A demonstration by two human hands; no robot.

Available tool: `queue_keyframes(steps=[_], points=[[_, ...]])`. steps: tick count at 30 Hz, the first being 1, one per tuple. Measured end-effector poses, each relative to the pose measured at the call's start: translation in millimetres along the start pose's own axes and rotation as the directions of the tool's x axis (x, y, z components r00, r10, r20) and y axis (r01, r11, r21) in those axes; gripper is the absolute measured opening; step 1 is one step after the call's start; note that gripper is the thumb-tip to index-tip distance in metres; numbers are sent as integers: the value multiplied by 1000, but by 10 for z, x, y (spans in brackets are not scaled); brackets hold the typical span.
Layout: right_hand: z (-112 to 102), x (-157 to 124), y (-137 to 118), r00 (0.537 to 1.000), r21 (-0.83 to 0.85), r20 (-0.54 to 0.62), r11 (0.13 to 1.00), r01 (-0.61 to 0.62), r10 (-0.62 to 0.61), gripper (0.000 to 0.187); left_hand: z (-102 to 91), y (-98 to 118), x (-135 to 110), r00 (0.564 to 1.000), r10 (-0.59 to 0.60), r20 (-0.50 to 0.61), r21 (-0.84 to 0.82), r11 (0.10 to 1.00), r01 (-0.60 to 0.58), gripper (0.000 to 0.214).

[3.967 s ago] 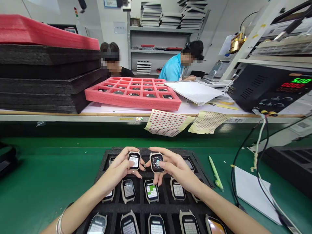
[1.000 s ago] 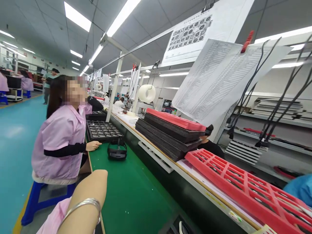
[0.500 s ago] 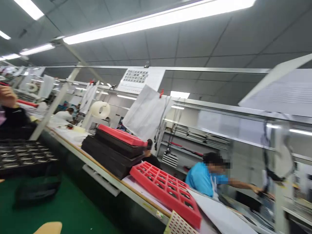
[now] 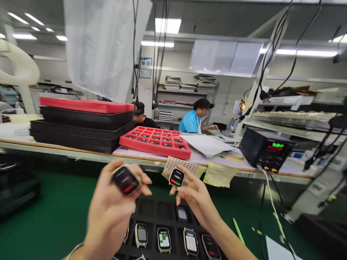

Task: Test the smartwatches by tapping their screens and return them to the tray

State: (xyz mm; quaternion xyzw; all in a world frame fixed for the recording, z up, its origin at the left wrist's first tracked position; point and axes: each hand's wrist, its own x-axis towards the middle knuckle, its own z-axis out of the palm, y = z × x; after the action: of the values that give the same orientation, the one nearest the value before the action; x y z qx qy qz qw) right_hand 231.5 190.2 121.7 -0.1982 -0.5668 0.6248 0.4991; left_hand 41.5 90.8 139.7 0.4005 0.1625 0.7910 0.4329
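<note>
My left hand is closed around a smartwatch without a strap; its dark screen shows a red patch, blurred by motion. In my right hand the fingertips pinch another strapless smartwatch, with red and green marks on its lit screen. Below both hands lies a black foam tray with square slots. Several watch bodies sit in it, among them one with a green-and-white screen and one with a white grid. My hands hide part of the tray.
A red tray of small parts stands on the ledge beside stacked black trays. To the right are a power supply with lit digits and hanging cables. A green pen-like stick lies on the green mat. A co-worker in blue sits beyond.
The view has swung right and down, levelling out. Both my hands, each with a smartwatch, and the black tray beneath them now show in front.
</note>
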Motion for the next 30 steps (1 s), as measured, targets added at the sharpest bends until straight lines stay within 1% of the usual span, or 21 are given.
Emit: queue_keyframes(steps=[1, 2, 3, 4, 5, 6, 8, 12, 16, 18, 20, 23, 26, 28, 30], points=[[-32, 19, 47, 1000, 9, 6, 1000, 1, -1, 63, 0, -115, 76, 992, -121, 20, -19, 992, 121, 56], [-57, 32, 96, 1000, 7, 5, 1000, 5, -5, 61, -13, -234, 145, 964, -263, 43, -30, 964, 264, 55], [-74, 40, 144, 1000, -4, -3, 1000, 10, -10, 60, -39, -351, 201, 932, -358, 57, -22, 933, 359, 53], [-88, 44, 192, 1000, -20, -12, 1000, 16, -16, 59, -75, -457, 242, 903, -426, 61, -2, 904, 427, 52], [-100, 46, 238, 1000, -36, -17, 999, 24, -24, 59, -116, -547, 267, 885, -463, 58, 19, 886, 462, 51], [-112, 44, 281, 999, -48, -15, 998, 32, -33, 59, -158, -618, 278, 876, -480, 55, 42, 877, 478, 51], [-145, 31, 354, 999, -52, 23, 998, 41, -40, 58, -231, -705, 267, 875, -480, 53, 86, 876, 475, 52], [-223, -14, 434, 992, -17, 121, 999, 37, -35, 59, -299, -772, 211, 913, -401, 80, 157, 909, 385, 48], [-249, -50, 439, 990, -6, 142, 1000, 23, -22, 61, -335, -859, 186, 913, -391, 117, 216, 907, 361, 45], [-241, -60, 434, 991, -26, 128, 999, 32, -28, 57, -361, -903, 183, 914, -384, 130, 242, 907, 346, 47], [-228, -65, 433, 995, -61, 90, 997, 51, -46, 50, -387, -934, 181, 912, -376, 162, 245, 911, 332, 52], [-213, -64, 440, 997, -141, -7, 987, 79, -81, 43, -419, -961, 175, 891, -387, 237, 199, 917, 345, 63], [-209, -65, 443, 992, -215, -73, 973, 83, -101, 43, -437, -976, 173, 871, -396, 290, 143, 918, 370, 73], [-210, -71, 434, 992, -214, -75, 974, 80, -98, 43, -441, -984, 179, 862, -405, 304, 140, 914, 380, 72], [-212, -81, 415, 995, -167, -50, 983, 75, -84, 44, -438, -991, 191, 861, -417, 292, 161, 909, 385, 68]])
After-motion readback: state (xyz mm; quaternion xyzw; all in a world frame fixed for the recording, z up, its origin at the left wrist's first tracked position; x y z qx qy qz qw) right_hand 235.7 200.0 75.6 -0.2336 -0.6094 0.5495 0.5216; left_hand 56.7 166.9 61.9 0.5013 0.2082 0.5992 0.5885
